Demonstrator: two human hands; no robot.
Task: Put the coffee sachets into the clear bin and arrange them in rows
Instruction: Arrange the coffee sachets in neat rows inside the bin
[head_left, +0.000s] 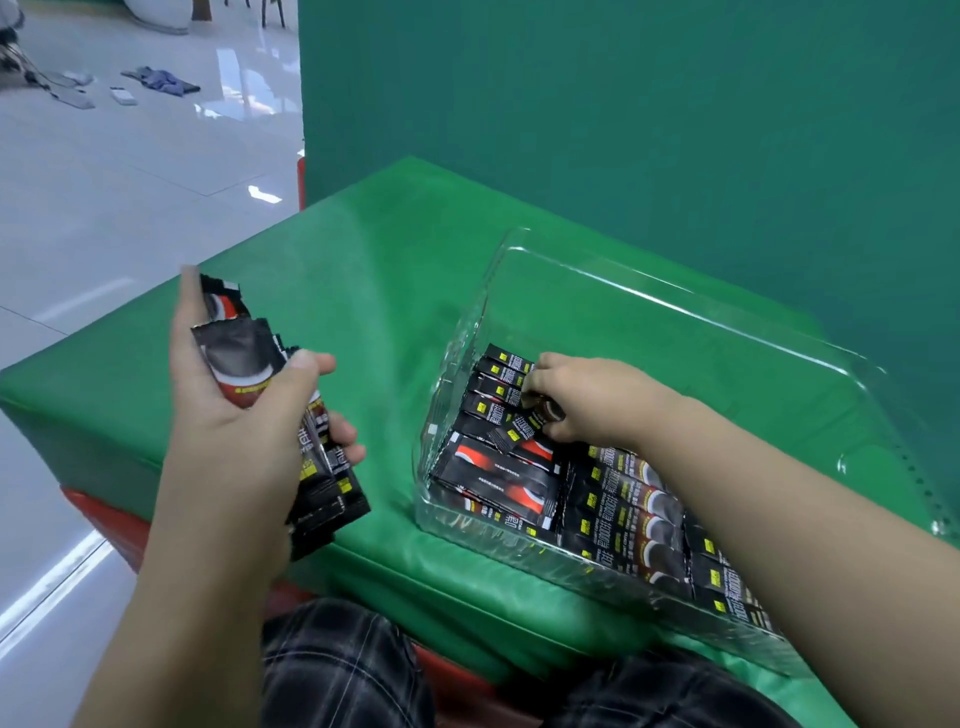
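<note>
Viewpoint: worn on the head, above the seated person's lap.
Direction: aimed forward and down onto the green table (395, 291).
Nearness: close; both forearms are seen reaching in.
Shared views: only one view is given.

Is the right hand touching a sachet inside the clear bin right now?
Touching. The head view shows the right hand inside the clear bin, fingers pinching one sachet above the laid rows.

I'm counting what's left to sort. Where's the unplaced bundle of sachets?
In the head view, the bundle of sachets is gripped in the left hand, above the green table, left of the clear bin.
</note>
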